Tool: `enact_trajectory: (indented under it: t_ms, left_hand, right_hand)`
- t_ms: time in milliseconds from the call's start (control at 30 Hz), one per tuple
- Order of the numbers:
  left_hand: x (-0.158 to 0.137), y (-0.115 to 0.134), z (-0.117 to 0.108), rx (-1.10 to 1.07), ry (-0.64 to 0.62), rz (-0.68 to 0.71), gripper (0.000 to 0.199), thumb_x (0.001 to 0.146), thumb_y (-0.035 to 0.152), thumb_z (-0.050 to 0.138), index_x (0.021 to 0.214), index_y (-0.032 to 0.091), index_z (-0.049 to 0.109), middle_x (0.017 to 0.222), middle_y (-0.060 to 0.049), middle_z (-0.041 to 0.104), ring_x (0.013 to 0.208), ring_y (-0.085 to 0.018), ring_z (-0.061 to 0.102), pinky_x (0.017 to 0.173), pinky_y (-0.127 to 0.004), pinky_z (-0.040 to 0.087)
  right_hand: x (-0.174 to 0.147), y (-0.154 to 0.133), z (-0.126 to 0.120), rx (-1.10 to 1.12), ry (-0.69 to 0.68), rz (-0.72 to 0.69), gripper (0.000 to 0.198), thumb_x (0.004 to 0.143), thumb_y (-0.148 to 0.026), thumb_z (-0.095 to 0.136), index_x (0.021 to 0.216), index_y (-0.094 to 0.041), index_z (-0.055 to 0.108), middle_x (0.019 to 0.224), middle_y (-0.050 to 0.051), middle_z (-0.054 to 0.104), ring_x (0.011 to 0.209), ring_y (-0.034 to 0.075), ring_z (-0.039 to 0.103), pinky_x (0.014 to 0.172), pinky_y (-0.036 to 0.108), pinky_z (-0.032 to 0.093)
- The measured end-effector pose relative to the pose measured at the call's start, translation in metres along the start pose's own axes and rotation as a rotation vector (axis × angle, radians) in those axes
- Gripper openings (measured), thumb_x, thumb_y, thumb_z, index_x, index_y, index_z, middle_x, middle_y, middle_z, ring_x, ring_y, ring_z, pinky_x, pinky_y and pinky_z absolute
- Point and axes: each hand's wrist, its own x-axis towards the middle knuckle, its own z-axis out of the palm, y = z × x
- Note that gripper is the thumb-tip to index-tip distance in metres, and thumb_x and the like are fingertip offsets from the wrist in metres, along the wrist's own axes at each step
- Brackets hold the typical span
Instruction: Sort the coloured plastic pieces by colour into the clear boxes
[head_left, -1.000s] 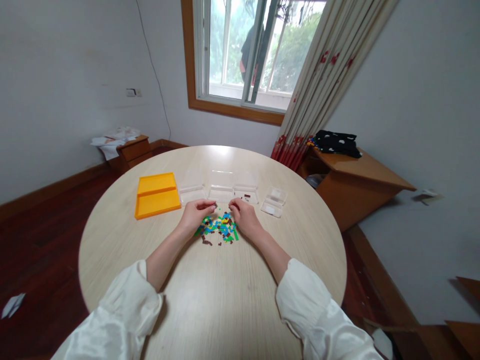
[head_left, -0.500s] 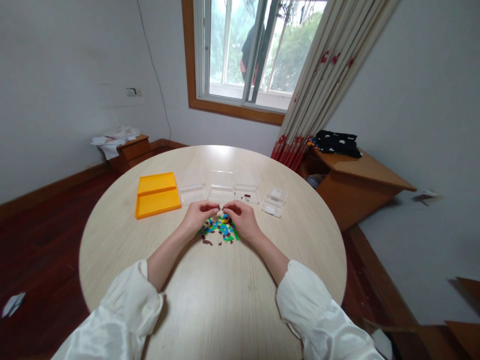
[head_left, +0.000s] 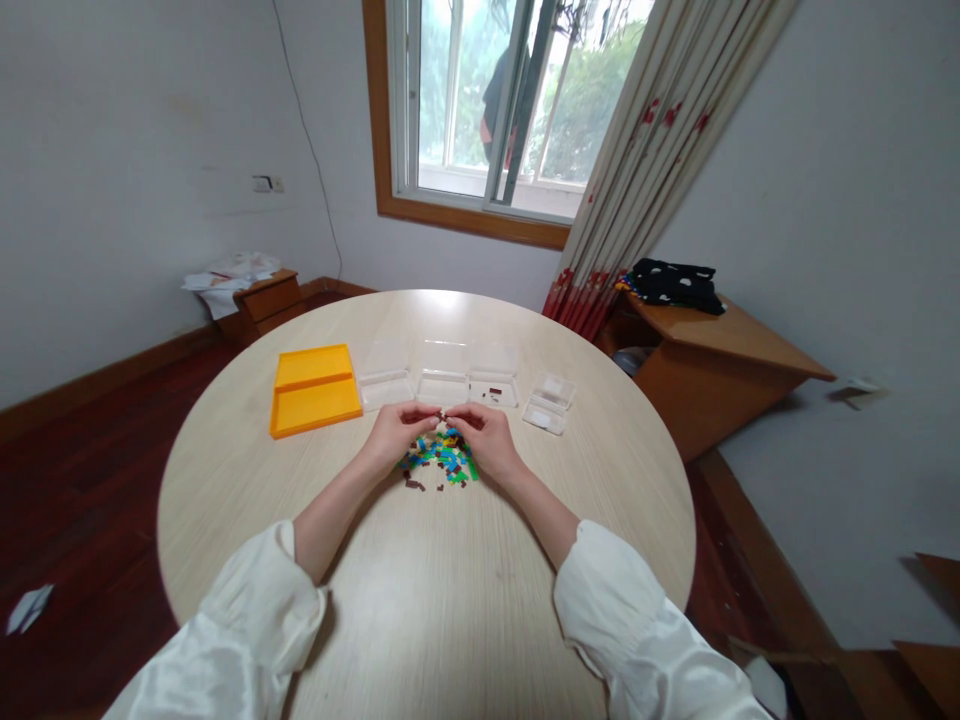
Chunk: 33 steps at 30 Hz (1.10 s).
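Note:
Over the middle of the table my left hand [head_left: 396,435] and my right hand [head_left: 486,437] nearly meet, fingertips pinched. Small dark brown building bricks [head_left: 440,416] show between the two sets of fingertips; which hand holds which piece is too small to tell. Just below lies a loose pile of small building bricks [head_left: 448,460] in blue, green, yellow and brown, partly hidden by both hands. A few brown bricks [head_left: 414,485] lie at its near edge. Behind my right fingers stands an open clear plastic box [head_left: 508,403] with several dark pieces inside.
A yellow two-part tray [head_left: 316,408] lies on the round table [head_left: 442,600] at the left. Open clear boxes [head_left: 386,391] stand along the back, and a smaller clear case [head_left: 544,418] sits at the right. Beyond are a wooden desk [head_left: 750,345] and a curtain [head_left: 637,180].
My hands stay almost in place, with the fingertips drawn very slightly closer together around the brown bricks. The pile and boxes have not moved.

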Motion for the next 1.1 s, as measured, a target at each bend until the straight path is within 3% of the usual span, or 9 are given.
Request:
enact_trajectory:
  t_ms: [1100]
  left_hand:
    - [-0.0029,0.001,0.0031,-0.081,-0.041,-0.041,0.043,0.044,0.039,0.083,0.076,0.013,0.072,0.073,-0.007,0.071,0.067,-0.017,0.062,0.075,-0.035,0.048]
  right_hand:
    - [-0.0017,-0.001,0.0005,-0.05,0.013,-0.036,0.012,0.071,-0.027,0.063,0.073,-0.019,0.071,0.077,0.004,0.071,0.073,0.017,0.063,0.069,0.029,0.05]
